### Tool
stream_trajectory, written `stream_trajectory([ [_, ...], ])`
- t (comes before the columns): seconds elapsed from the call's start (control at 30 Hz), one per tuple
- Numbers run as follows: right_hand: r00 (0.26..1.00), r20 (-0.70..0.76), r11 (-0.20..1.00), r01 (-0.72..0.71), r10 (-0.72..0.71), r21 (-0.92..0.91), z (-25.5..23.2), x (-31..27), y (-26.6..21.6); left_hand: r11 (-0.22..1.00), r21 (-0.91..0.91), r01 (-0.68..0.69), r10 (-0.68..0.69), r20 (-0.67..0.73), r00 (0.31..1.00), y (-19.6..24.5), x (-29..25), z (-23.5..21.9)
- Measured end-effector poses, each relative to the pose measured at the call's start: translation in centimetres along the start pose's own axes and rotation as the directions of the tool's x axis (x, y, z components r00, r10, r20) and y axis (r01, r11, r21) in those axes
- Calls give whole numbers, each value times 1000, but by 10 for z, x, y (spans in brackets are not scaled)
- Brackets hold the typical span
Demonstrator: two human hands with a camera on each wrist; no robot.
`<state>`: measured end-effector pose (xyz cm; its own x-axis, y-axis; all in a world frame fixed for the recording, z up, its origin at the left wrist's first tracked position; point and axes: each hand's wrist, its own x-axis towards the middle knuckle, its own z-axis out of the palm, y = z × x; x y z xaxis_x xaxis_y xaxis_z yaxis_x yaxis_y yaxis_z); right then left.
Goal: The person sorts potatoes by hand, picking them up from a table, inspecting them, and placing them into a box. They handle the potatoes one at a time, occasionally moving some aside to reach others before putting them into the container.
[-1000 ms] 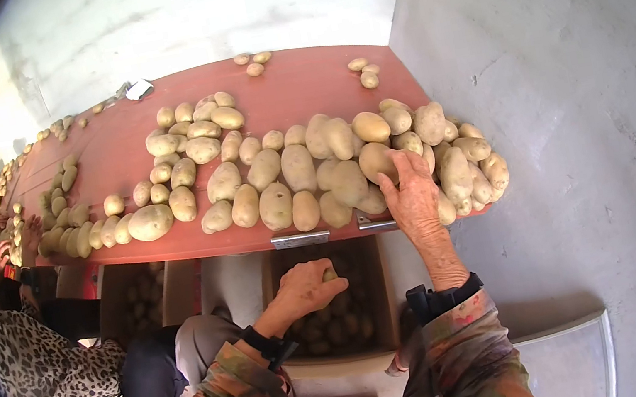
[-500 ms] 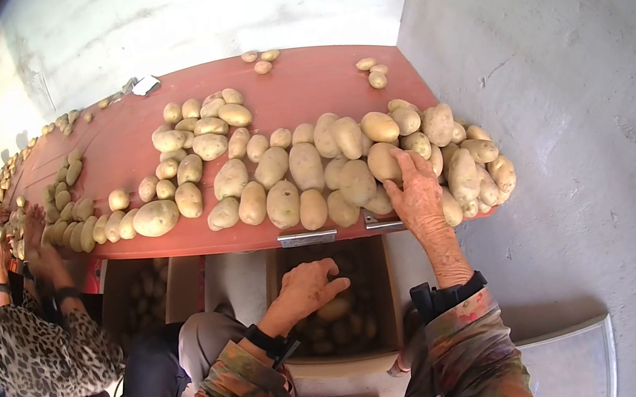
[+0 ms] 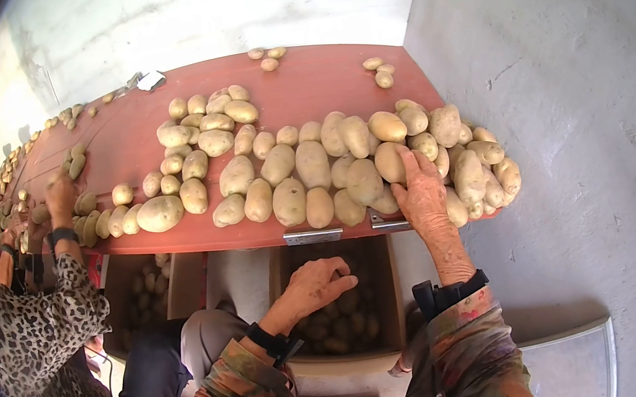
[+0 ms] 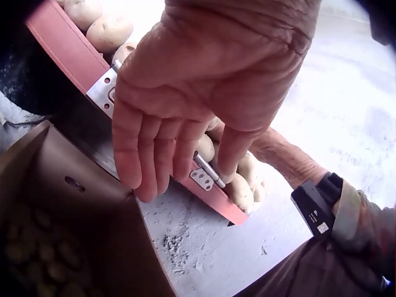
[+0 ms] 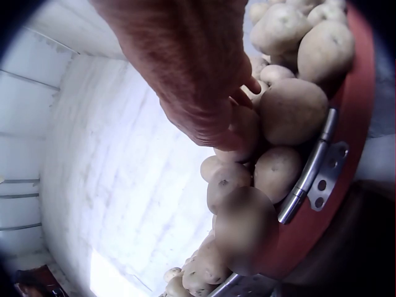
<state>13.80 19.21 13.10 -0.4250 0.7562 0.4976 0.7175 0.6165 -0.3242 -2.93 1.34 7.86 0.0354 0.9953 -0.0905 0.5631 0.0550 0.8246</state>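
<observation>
My left hand [image 3: 316, 285] hangs over a cardboard box [image 3: 385, 297] of potatoes below the table edge. In the left wrist view its fingers [image 4: 148, 154] reach down, loosely extended, with nothing in them. At the table, my right hand [image 3: 423, 191] is among the potatoes near the right end, thumb and fingers curled round a potato [image 5: 244, 133] in the right wrist view. Larger potatoes [image 3: 313, 167] lie in packed rows to its left, and a heap of potatoes [image 3: 469, 173] rises on its right.
The red table [image 3: 298, 80] carries smaller potato clusters toward the back, with metal hinges [image 3: 313, 236] along its front edge. A wall [image 3: 573, 114] borders the right side. At left, another person in a leopard-print top [image 3: 29, 331] reaches onto the table, near a second potato box [image 3: 189, 283].
My left hand has let go of a potato, which has dropped into the box. My right hand stays at the same potatoes. The neighbouring person's arm has moved up onto the table.
</observation>
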Motion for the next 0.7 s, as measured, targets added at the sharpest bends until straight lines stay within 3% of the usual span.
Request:
stream_trajectory([
  [0.17,1000,-23,1000,18,-19,-9,6,0,1,993,-86,-82,80,-32,996,0,-1,-3],
  [0.23,998,46,997,-43,46,-59,5,1,0,981,-153,-121,118,-31,993,2,-1,-3],
  [0.5,996,63,995,-60,64,-78,9,1,-1,972,-199,-123,118,-37,992,-2,0,-2],
  [0.7,999,47,1000,-14,14,11,10,2,3,974,-198,-115,110,-35,993,1,-1,-2],
])
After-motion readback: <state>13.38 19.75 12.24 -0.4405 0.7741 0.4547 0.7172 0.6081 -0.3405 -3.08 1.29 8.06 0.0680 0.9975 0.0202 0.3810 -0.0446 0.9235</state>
